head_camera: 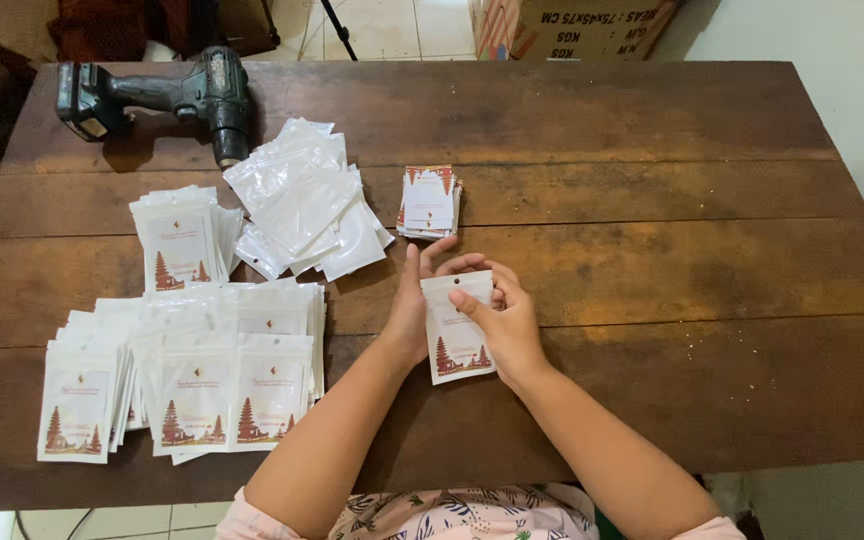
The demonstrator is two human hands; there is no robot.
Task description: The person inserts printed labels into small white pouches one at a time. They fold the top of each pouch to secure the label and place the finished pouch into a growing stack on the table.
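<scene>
Gripping one white printed pouch (457,335) between them: left hand (414,305) closed on its left edge, right hand (505,322) pinching the top right corner, apparently to keep it flat for handling. Pouch lies on the wooden table (672,270), centre, towards the near edge; long axis runs near-to-far, punched hole at the far end, red tree print at the near end. Small stack of printed cards (429,201) just beyond the hands. Clear empty sleeves (302,200) piled further left. Finished pouches (187,380) fanned at the near left corner. Cordless drill (167,100) at the far left corner.
</scene>
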